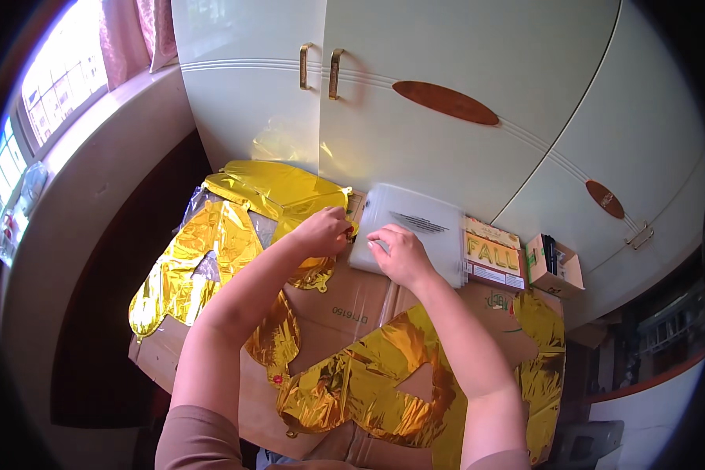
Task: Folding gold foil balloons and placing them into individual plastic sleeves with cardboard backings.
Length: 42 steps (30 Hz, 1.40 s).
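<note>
Near frame centre, left hand (321,232) with fingers curled narrow, pinching the edge of a gold foil balloon (278,192) spread toward the upper left over a cardboard box (345,301). Just to its right, right hand (399,252) resting on the lower left corner of a clear plastic packet (423,227), fingers bent close together, pressing rather than gripping. More gold foil balloons (376,384) crumpled across the lower centre, a printed card pack (493,254) and a small open carton (554,266) right of the packet, white cupboard doors (446,70) filling the top.
</note>
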Motion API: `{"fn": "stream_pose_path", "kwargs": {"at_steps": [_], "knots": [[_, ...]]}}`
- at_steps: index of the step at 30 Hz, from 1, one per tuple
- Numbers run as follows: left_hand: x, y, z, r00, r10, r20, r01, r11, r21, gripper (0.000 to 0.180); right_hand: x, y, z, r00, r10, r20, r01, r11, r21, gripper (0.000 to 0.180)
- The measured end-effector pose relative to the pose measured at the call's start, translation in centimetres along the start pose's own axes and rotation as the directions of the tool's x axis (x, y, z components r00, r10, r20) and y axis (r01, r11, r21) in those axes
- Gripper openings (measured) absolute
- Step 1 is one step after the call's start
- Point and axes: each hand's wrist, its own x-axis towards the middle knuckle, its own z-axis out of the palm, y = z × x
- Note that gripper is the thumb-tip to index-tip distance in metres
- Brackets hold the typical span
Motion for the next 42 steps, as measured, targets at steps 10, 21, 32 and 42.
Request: {"fn": "stream_pose_path", "kwargs": {"at_steps": [10, 21, 32, 42], "knots": [[0.4, -0.1, 0.0, 0.968, -0.234, -0.092, 0.225, 0.97, -0.097, 0.013, 0.0, 1.2, 0.8, 1.0, 0.0, -0.009, 0.0, 0.999, -0.042, 0.019], [0.6, -1.8, -2.0, 0.671, -0.728, 0.142, 0.58, 0.396, -0.712, 0.02, 5.0, 1.1, 5.3, 0.971, -0.091, 0.223, 0.173, 0.906, -0.387, 0.022], [0.4, -7.2, -9.9, 0.681, -0.731, -0.052, 0.155, 0.212, -0.965, 0.016, 8.4, -1.7, 5.8, 0.913, 0.083, 0.398, 0.175, 0.804, -0.568, 0.022], [0.0, -8.2, -14.5, 0.551, -0.796, -0.248, 0.358, 0.494, -0.792, 0.048, 11.0, -2.9, 9.3, 0.874, 0.173, 0.453, 0.056, 0.892, -0.448, 0.045]]}}
